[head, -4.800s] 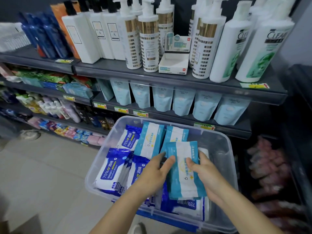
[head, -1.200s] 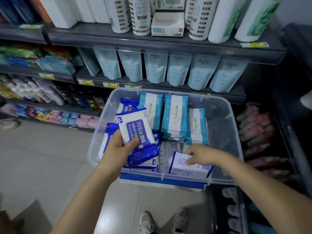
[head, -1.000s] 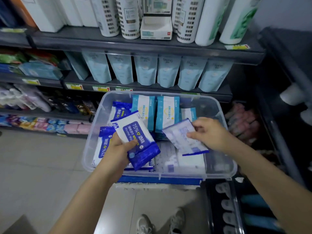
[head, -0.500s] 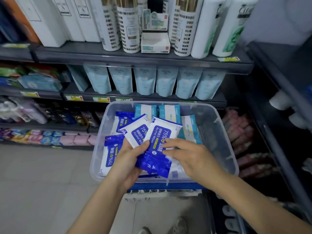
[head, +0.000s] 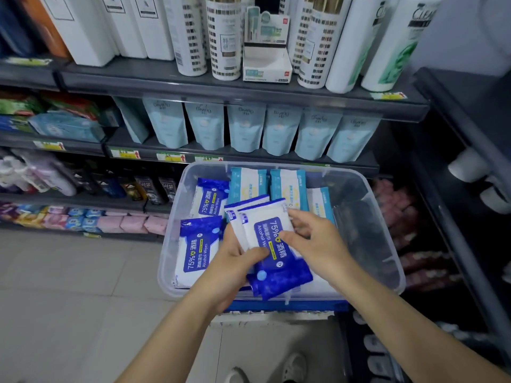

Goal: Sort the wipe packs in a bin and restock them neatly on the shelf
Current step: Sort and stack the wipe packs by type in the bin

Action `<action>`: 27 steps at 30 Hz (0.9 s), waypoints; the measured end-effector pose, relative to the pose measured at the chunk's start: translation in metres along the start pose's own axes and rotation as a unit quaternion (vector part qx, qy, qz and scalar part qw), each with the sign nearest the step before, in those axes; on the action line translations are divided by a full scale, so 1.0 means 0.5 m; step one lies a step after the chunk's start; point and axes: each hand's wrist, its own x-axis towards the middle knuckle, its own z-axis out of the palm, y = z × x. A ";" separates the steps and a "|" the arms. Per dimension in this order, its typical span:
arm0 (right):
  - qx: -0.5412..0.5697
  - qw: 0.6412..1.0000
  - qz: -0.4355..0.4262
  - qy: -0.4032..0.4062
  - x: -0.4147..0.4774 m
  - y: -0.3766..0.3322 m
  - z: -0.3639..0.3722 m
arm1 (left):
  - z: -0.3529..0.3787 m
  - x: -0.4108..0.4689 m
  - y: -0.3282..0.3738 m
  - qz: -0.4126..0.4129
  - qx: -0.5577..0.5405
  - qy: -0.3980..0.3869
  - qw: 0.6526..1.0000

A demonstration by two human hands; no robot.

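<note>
status: blue stack [head: 272,241] is now two packs deep, held over the middle of the bin [head: 387,244]. about a second ago the left hand had one alcohol-wipe pack and the right was digging a second out of the front right corner. that one has come across and now sits on top of the first, labels facing the same way, edges slightly offset.

left hand [head: 235,261]: wrapped round the stack's lower left, thumb across the front face. right hand [head: 315,241]: thumb on the label, fingers curled over the top right edge. both are clamped on the same stack. looks like squaring up, not picking.

bin layout: more blue packs [head: 197,250] lie along the left side, teal packs [head: 287,186] stand in a row near the back wall. no packs i can make out in the right third.

read: sort by type looks mostly done, blues left, teals back. front area is hidden behind hands and stack, so can't say if strays remain. restock not started: no wipe packs that i can see on the shelf [head: 193,87], and pale pouches [head: 243,128] fill the tier right behind the bin.

next, my guess: drop the stack onto the blues on the left. packs look soft and slick, so an offset stack could slide if the grip loosens.
</note>
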 end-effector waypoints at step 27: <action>-0.173 0.926 0.272 -0.196 0.160 0.197 0.001 | -0.060 0.079 -0.003 0.014 0.021 0.213 0.977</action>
